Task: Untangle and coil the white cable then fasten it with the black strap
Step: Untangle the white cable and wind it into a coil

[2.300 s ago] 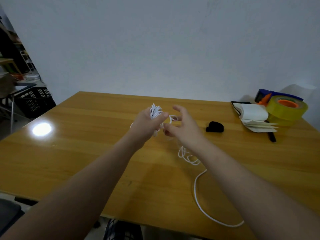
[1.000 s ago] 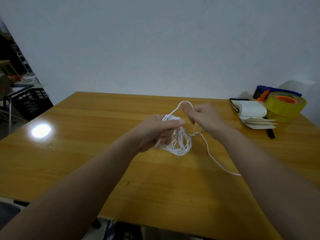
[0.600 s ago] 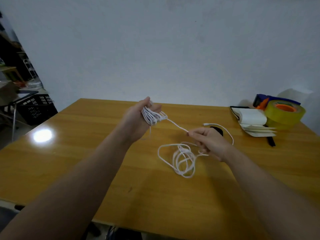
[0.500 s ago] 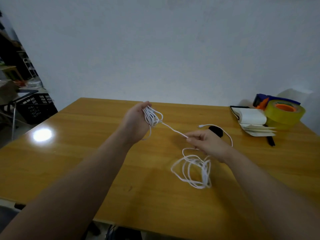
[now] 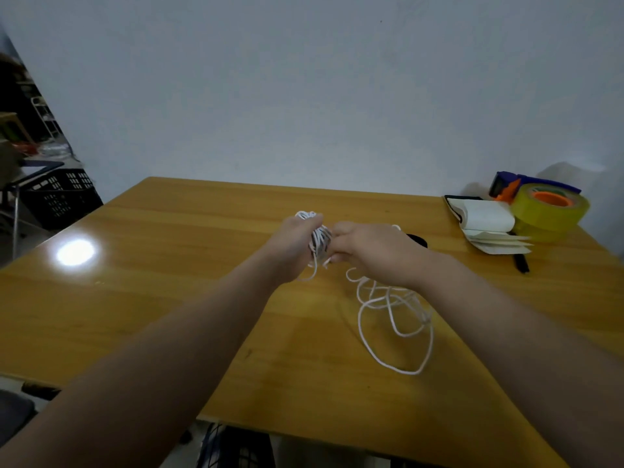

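Left hand [image 5: 293, 244] is closed around a bundle of the white cable [image 5: 393, 309], right hand [image 5: 373, 250] pinches a strand beside it, loose loops lie on the table [image 5: 169, 298], black strap [image 5: 418, 240] just beyond.

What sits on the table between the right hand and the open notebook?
In the head view, only the black strap lies there, half hidden behind the right hand; from it to the notebook the table is bare.
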The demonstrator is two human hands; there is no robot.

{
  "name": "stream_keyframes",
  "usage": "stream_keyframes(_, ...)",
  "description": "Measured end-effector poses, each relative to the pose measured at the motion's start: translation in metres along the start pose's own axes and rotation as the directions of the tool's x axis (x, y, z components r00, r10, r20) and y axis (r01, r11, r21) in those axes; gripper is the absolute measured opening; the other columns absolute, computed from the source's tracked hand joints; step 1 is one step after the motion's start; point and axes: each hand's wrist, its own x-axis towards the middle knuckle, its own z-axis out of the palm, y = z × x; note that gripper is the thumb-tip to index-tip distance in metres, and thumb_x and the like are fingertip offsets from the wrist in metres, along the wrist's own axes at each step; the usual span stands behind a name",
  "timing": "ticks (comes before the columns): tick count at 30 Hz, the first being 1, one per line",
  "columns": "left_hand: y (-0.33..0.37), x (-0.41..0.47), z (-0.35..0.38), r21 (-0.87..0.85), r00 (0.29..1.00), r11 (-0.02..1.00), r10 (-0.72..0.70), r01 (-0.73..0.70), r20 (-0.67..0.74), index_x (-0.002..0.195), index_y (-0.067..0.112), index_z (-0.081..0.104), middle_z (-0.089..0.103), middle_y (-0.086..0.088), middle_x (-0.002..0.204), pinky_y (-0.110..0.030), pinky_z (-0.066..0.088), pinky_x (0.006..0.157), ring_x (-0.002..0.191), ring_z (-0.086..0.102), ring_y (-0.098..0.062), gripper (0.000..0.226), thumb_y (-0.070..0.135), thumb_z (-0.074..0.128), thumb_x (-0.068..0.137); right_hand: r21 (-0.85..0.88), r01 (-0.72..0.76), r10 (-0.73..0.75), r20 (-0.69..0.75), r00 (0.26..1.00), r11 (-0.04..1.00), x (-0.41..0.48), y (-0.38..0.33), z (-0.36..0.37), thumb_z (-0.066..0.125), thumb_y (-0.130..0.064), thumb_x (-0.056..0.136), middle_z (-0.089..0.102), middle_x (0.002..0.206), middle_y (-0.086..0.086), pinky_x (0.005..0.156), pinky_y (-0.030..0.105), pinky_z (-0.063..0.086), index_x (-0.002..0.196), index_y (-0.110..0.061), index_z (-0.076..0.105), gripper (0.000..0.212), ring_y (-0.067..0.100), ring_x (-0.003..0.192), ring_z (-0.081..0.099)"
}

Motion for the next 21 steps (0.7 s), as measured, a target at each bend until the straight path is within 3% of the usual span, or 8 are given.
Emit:
stream_keyframes(3, 0.000, -0.001, 0.006, 0.249, 0.995, 0.968, -0.043, 0.019, 0.092, 0.066, 0.017, 0.044, 0.042, -0.007, 0.067, -0.015, 0.035, 0.058, 0.061, 0.040, -0.016, 0.028, 0.005, 0.049, 0.091, 0.025, -0.016, 0.018, -0.059, 0.998, 1.000, 0.000, 0.001, -0.002, 0.051, -0.024, 0.093, 0.062, 0.111, -0.008, 0.070, 0.032, 0.043, 0.101, -0.020, 0.066, 0.018, 0.013, 0.099, 0.058)
stream_keyframes(6, 0.004, -0.013, 0.009, 0.439, 0.995, 0.896, 0.030, -0.067, 0.091, 0.086, 0.010, 0.053, 0.054, -0.008, 0.083, -0.022, 0.035, 0.066, 0.076, 0.050, -0.020, 0.017, -0.005, 0.048, 0.091, 0.095, -0.112, 0.128, -0.173, 0.977, 0.989, 0.001, 0.002, -0.001, 0.058, -0.033, 0.088, 0.066, 0.088, -0.004, 0.061, 0.033, 0.040, 0.093, -0.017, 0.053, 0.017, 0.018, 0.083, 0.060)
stream_keyframes(7, 0.005, -0.014, 0.012, 0.345, 0.991, 0.938, -0.016, -0.032, 0.135, 0.091, 0.005, 0.057, 0.060, -0.010, 0.085, -0.030, 0.041, 0.075, 0.079, 0.056, -0.024, 0.010, 0.002, 0.048, 0.094, 0.113, -0.162, 0.183, -0.207, 0.961, 0.980, 0.000, 0.003, -0.001, 0.061, -0.040, 0.084, 0.065, 0.081, -0.003, 0.055, 0.031, 0.035, 0.092, -0.019, 0.045, 0.027, 0.020, 0.076, 0.058)
stream_keyframes(9, 0.008, -0.021, 0.016, 0.221, 0.968, 0.975, -0.050, -0.005, 0.245, 0.086, 0.001, 0.059, 0.066, -0.011, 0.071, -0.036, 0.050, 0.073, 0.067, 0.063, -0.024, 0.034, 0.025, 0.041, 0.101, 0.100, -0.286, 0.302, -0.234, 0.924, 0.953, -0.002, 0.008, 0.000, 0.065, -0.057, 0.073, 0.057, 0.070, -0.006, 0.050, 0.029, 0.029, 0.086, -0.023, 0.037, 0.046, 0.020, 0.067, 0.051)
stream_keyframes(12, 0.007, -0.023, 0.016, 0.406, 0.931, 0.907, -0.047, -0.112, 0.361, 0.063, 0.010, 0.058, 0.059, -0.003, 0.052, -0.021, 0.047, 0.055, 0.050, 0.057, -0.014, 0.066, 0.053, 0.022, 0.099, -0.036, -0.364, 0.347, -0.233, 0.908, 0.931, -0.004, 0.015, -0.001, 0.059, -0.075, 0.060, 0.049, 0.063, -0.009, 0.052, 0.029, 0.027, 0.074, -0.027, 0.041, 0.053, 0.015, 0.062, 0.046)
stream_keyframes(14, 0.008, -0.026, 0.014, 0.506, 0.919, 0.836, -0.007, -0.211, 0.395, 0.055, 0.013, 0.051, 0.051, -0.002, 0.046, -0.023, 0.040, 0.048, 0.043, 0.048, -0.014, 0.060, 0.055, 0.035, 0.095, 0.026, -0.322, 0.322, -0.150, 0.935, 0.946, -0.006, 0.023, 0.001, 0.064, -0.064, 0.065, 0.048, 0.060, -0.012, 0.052, 0.028, 0.028, 0.069, -0.030, 0.044, 0.040, 0.010, 0.061, 0.045)
stream_keyframes(17, 0.010, -0.021, 0.001, 0.579, 0.952, 0.796, -0.011, -0.177, 0.305, 0.053, 0.016, 0.041, 0.039, 0.002, 0.040, -0.020, 0.028, 0.041, 0.035, 0.034, -0.012, 0.049, 0.045, 0.070, 0.080, 0.302, -0.264, 0.295, -0.058, 0.954, 0.916, -0.013, 0.046, 0.008, 0.073, -0.026, 0.075, 0.050, 0.064, -0.010, 0.057, 0.029, 0.034, 0.069, -0.029, 0.051, 0.023, 0.006, 0.060, 0.044)
stream_keyframes(21, 0.009, -0.018, -0.014, 0.496, 0.965, 0.855, 0.019, -0.151, 0.261, 0.044, 0.021, 0.037, 0.033, 0.002, 0.037, -0.020, 0.025, 0.041, 0.036, 0.028, -0.014, 0.053, 0.036, 0.068, 0.085, 0.842, -0.187, 0.397, -0.035, 0.917, 0.506, -0.026, 0.054, 0.011, 0.069, -0.002, 0.079, 0.060, 0.066, 0.005, 0.056, 0.022, 0.049, 0.081, -0.006, 0.062, 0.008, 0.011, 0.056, 0.057)
